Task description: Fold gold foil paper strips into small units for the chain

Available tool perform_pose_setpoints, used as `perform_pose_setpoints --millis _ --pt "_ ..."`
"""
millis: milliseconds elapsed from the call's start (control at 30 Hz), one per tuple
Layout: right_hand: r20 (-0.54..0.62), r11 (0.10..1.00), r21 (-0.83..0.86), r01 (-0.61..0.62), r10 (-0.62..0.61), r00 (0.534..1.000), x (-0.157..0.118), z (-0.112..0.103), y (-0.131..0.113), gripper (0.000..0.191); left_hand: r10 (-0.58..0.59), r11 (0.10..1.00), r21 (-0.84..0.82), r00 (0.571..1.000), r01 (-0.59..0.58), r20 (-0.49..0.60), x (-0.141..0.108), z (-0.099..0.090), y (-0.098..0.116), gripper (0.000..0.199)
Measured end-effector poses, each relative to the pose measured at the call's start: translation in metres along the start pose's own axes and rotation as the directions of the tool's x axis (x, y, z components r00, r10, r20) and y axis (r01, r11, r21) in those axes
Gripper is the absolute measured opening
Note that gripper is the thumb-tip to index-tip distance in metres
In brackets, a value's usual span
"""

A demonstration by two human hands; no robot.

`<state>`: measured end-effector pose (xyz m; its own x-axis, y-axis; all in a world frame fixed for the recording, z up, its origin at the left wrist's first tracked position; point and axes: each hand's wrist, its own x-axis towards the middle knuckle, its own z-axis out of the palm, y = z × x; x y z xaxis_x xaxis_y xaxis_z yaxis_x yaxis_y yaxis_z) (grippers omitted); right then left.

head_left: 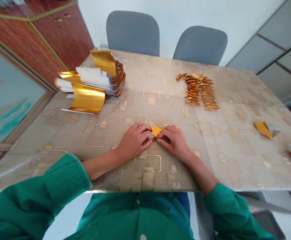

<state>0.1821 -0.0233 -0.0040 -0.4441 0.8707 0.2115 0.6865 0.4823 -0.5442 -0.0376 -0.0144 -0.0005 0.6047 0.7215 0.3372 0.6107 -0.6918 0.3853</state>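
Observation:
Between my hands, just above the patterned tablecloth, is a small folded piece of gold paper point(156, 130). My left hand point(137, 138) pinches its left side with thumb and fingers. On the right side, my right hand point(173, 140) grips it the same way, fingers bent close to the edge. Part of the paper is hidden behind the fingertips. Its gold face points up and a darker part shows near the bottom.
A stack of gold and white paper sheets point(95, 80) lies at the back left, with a curled gold sheet point(87, 98) in front. Rows of folded gold pieces point(200, 90) stand at the back right. A crumpled gold piece point(263, 129) lies far right. Two grey chairs point(132, 33) stand behind the table.

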Motion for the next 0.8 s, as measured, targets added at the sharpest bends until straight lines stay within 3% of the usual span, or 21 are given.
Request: perform_pose_setpoints --millis 400,633,800 --pt "-0.065 0.997 -0.064 -0.038 0.034 0.997 0.0017 0.0086 -0.0023 0.015 -0.013 1.0 0.006 1.0 0.013 0.024 -0.0011 0.0023 -0.0011 0.005" --pt "-0.001 0.999 -0.041 -0.008 0.008 1.0 0.0007 0.0016 -0.0037 0.015 -0.021 1.0 -0.007 0.999 0.021 0.028 0.0005 0.0005 0.0004 0.013" --pt "0.008 0.999 -0.036 -0.014 0.015 1.0 0.0011 0.0012 -0.0025 0.012 -0.056 0.998 -0.001 0.998 0.056 0.04 0.0022 0.0016 0.0011 0.009"
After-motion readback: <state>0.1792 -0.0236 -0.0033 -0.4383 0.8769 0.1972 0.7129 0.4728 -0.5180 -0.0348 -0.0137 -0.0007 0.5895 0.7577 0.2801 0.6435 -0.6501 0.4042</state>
